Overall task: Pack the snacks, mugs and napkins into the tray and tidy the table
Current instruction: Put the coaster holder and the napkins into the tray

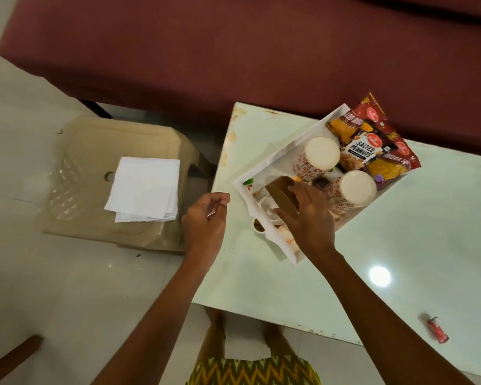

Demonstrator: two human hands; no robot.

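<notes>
"salted peanuts" reads on a snack packet in the tray.

maroon sofa | beige plastic stool — on tiled floor | red wrapper — lower right

Dim warm light, glare spot on table, wide-angle edge warping

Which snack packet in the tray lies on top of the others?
The salted peanuts packet: dark with a white label, it lies across the red packets at the far end of the tray.
</notes>
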